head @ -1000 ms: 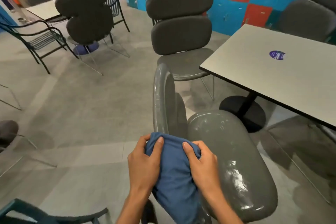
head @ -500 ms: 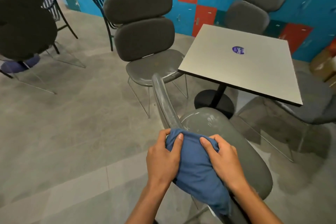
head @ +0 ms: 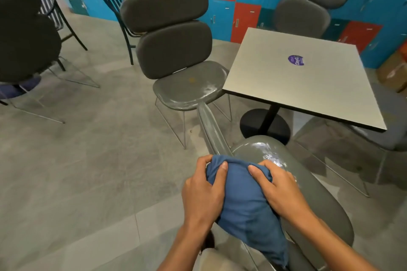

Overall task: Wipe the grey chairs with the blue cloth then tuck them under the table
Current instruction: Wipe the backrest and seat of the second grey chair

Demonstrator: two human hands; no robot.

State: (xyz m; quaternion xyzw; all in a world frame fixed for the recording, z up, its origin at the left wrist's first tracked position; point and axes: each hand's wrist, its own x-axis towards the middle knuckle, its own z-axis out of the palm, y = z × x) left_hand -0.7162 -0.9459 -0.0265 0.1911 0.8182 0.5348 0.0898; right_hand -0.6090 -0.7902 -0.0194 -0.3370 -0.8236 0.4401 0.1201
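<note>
Both hands, left hand (head: pixel 203 191) & right hand (head: pixel 278 189), are gripping our blue cloth (head: pixel 244 200), fingers curled into it, pressing it on the backrest of the nearest grey chair (head: pixel 308 182), which is sitting just beside the tabletop (head: pixel 297 86), not under it.

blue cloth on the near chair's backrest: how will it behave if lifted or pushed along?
The blue cloth is probably floppy: it drapes over the backrest of the near grey chair and its tail hangs loose. It likely bunches when pushed, as folds gather under the left hand and right hand. On that glossy surface it may slide easily.
</note>
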